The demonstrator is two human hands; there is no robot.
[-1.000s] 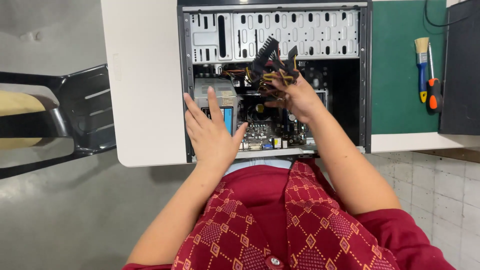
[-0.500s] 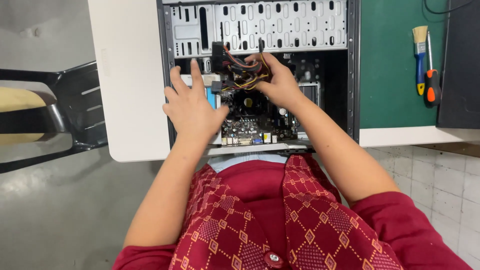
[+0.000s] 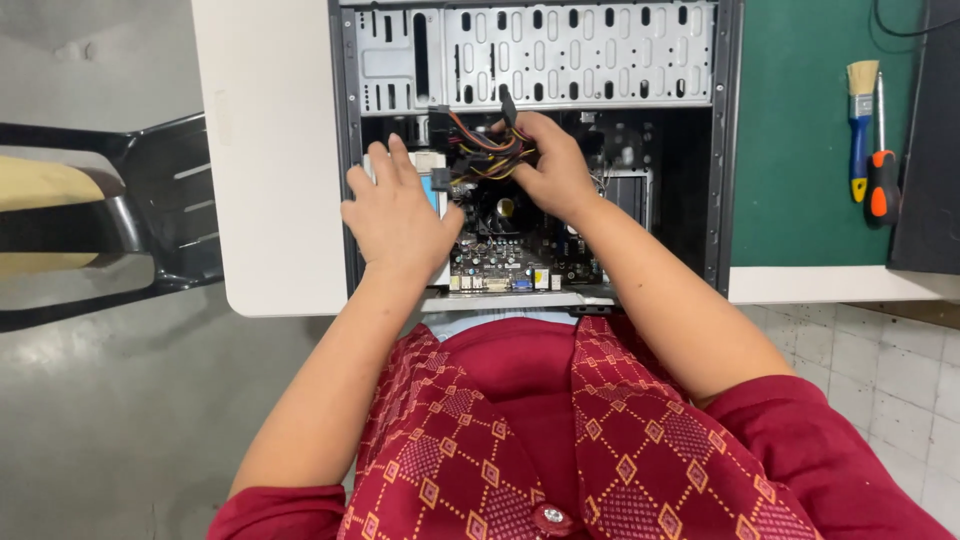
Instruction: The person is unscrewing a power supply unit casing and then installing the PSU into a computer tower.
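An open computer case (image 3: 720,150) lies flat on a white table (image 3: 270,150), its motherboard (image 3: 510,262) showing inside. My right hand (image 3: 548,170) grips a bundle of coloured power cables (image 3: 480,155) with black connectors, held above the board. My left hand (image 3: 395,215) rests flat, fingers spread, on a silver and blue part at the case's left inner side, just beside the cable bundle. A perforated metal drive cage (image 3: 560,50) fills the far half of the case.
A green mat (image 3: 800,130) lies right of the case, with a brush (image 3: 860,125) and an orange-handled screwdriver (image 3: 882,180) on it. A dark object (image 3: 935,140) stands at the far right. A black chair (image 3: 120,215) is left of the table.
My right hand has carried the cable bundle leftwards across the case towards my left hand. The left hand stays on the silver part. The view has shifted so the case sits more centred.
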